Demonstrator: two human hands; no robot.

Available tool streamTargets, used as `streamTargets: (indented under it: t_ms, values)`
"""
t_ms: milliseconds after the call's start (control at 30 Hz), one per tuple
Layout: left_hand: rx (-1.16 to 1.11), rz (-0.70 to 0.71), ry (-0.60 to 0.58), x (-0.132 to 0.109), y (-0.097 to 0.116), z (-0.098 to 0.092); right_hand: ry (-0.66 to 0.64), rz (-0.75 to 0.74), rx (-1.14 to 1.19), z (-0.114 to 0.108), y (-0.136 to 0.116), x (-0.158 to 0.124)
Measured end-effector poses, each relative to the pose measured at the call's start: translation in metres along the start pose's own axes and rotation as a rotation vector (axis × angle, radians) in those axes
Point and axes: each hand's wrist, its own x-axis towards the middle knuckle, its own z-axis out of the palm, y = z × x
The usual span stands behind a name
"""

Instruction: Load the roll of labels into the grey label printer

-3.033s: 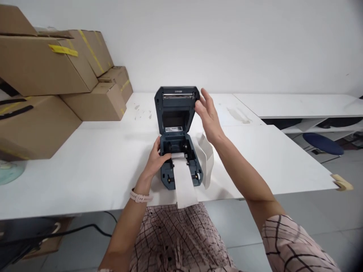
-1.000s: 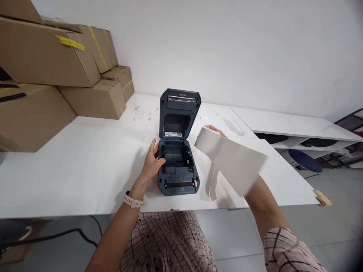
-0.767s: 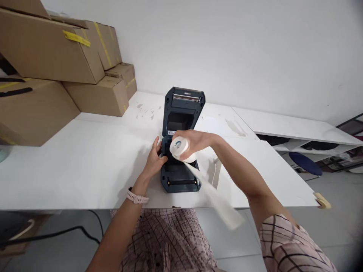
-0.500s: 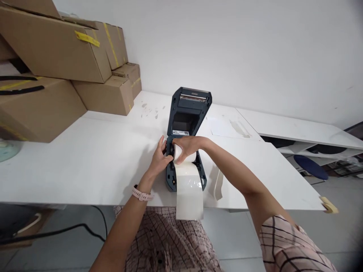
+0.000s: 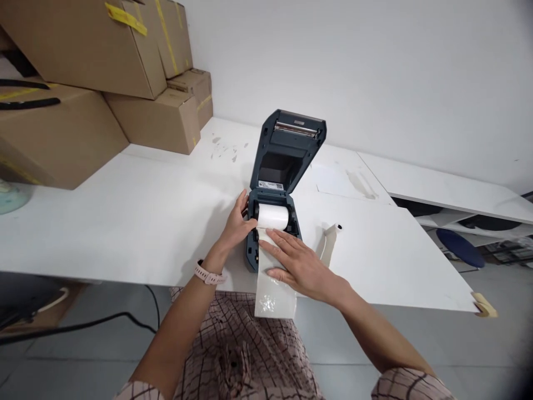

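Note:
A dark label printer (image 5: 287,147) stands on the white table with its lid tipped up and back. Inside its base sits a white label roll (image 5: 273,216). From the roll a label strip (image 5: 275,300) runs forward over the printer's front and hangs past the table edge. My left hand (image 5: 238,225) rests against the printer's left side, fingers apart, thumb at the rim by the roll. Flat on the strip, just in front of the roll, lies my right hand (image 5: 297,264) with its fingers stretched out.
Cardboard boxes (image 5: 104,61) are stacked at the back left. Right of the printer lies a small roll (image 5: 332,241) of backing paper with a dark core end. A sheet of paper (image 5: 333,180) lies behind it. A blue stool (image 5: 460,247) stands beyond the table's right end.
My right hand has come off the label roll and moved forward onto the strip, where it lies flat. My left hand stays at the printer's side. The view has shifted slightly.

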Motion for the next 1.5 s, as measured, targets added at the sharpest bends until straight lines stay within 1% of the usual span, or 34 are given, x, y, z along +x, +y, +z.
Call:
streamTargets:
  t_ms: [67,167,333,500,667,900,1133,1500]
  values:
    - [0.005,-0.010,-0.006,0.000,0.000,0.000,0.050,0.024,-0.015,0.010,-0.004,-0.004]
    - [-0.003,-0.005,-0.015,0.001,-0.003,-0.001,0.070,0.032,-0.020,0.016,-0.004,-0.005]
    - [-0.017,0.032,-0.023,0.003,-0.008,-0.001,0.089,0.023,0.012,0.014,-0.002,-0.006]
    - [-0.043,0.018,-0.049,0.000,0.000,0.000,0.119,0.019,0.039,0.017,-0.003,-0.008]
    - [-0.071,-0.001,-0.044,-0.001,0.004,0.001,0.101,0.020,0.032,0.015,-0.006,-0.007]
    - [-0.078,0.009,-0.047,0.000,0.000,0.000,0.093,0.044,-0.013,0.015,-0.014,-0.004]
    - [-0.099,-0.010,-0.058,-0.002,0.006,0.001,0.117,0.070,-0.104,0.016,-0.022,0.000]
    - [-0.191,-0.020,-0.103,0.001,0.001,0.000,0.115,0.068,-0.123,0.017,-0.022,-0.001]
